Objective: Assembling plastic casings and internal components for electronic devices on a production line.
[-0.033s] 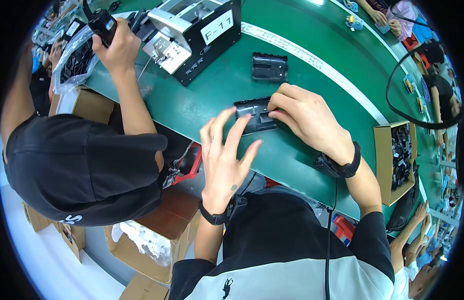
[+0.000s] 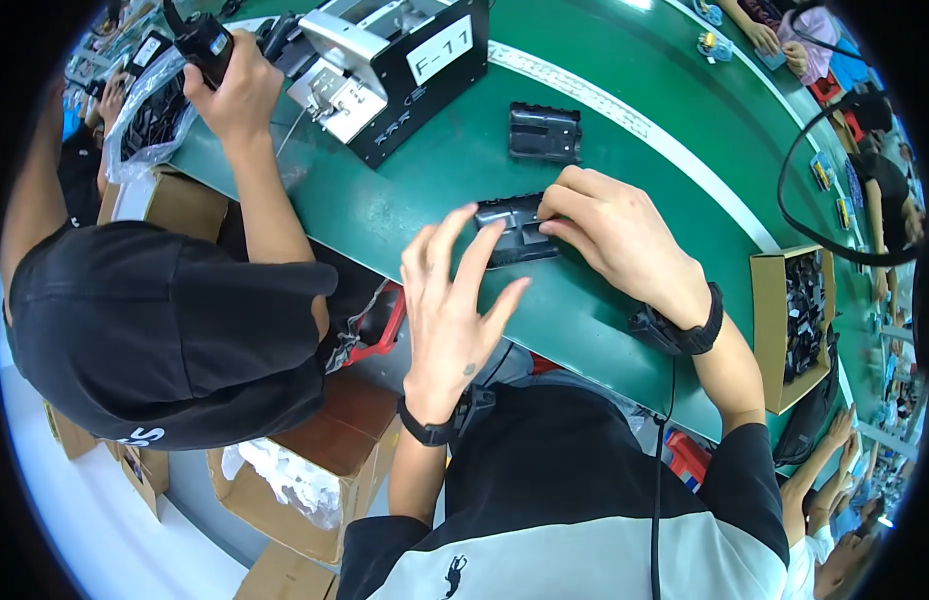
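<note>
Little difference from earlier frame. Left: silver-and-black fixture [image 2: 430, 100], same place. Left hand [image 2: 445, 325]: fingers spread, fingertips at near black housing [image 2: 523, 236], contact unclear. Near black housing: on green table [image 2: 585, 312]; far black housing [image 2: 545, 134] beyond, both essentially unmoved. Right hand [image 2: 625, 230]: thumb and fingers drawn together at near housing's right end, anything pinched hidden.

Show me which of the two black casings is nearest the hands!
The lower casing, between the left hand and the right hand, which covers its right end. The upper casing lies apart, with no hand on it.
</note>
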A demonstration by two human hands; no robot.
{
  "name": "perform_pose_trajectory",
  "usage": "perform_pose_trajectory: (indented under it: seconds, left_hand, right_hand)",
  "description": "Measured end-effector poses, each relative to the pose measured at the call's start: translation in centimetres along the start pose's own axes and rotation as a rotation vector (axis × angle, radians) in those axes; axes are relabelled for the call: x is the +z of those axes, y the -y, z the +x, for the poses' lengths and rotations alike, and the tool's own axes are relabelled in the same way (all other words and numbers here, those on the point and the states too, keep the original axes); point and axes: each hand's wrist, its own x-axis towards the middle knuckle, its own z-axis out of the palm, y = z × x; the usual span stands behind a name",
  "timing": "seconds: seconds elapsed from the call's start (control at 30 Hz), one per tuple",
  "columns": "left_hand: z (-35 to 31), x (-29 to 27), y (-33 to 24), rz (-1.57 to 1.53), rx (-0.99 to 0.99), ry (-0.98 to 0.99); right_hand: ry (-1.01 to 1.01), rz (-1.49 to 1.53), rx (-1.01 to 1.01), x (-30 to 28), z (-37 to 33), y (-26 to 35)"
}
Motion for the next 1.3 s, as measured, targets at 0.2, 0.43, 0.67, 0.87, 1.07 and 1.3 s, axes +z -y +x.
perform_pose_trajectory:
  seconds: [0.2,0.43,0.67,0.87,1.07,1.3]
  left_hand:
    - [0.4,1.4,2.5,0.137,0.051,0.095]
    - [0.4,1.7,3.3,0.106,0.094,0.073]
    - [0.3,1.8,4.0,0.07,0.187,0.04]
    - [0.4,2.0,4.1,0.043,0.181,0.053]
    - [0.4,2.2,4.0,0.015,0.183,0.03]
    - [0.4,2.3,4.1,0.029,0.194,-0.01]
  right_hand:
    - [0.047,-0.047,0.007,1.1,0.8,-0.2]
    - [0.143,-0.211,0.019,1.1,1.3,0.9]
    - [0.236,-0.176,-0.004,0.4,1.9,1.2]
    - [0.224,-0.3,-0.019,-0.1,1.6,2.2]
    - [0.188,-0.298,-0.068,-0.5,1.7,2.4]
    - [0.165,-0.282,-0.073,0.6,1.5,1.6]
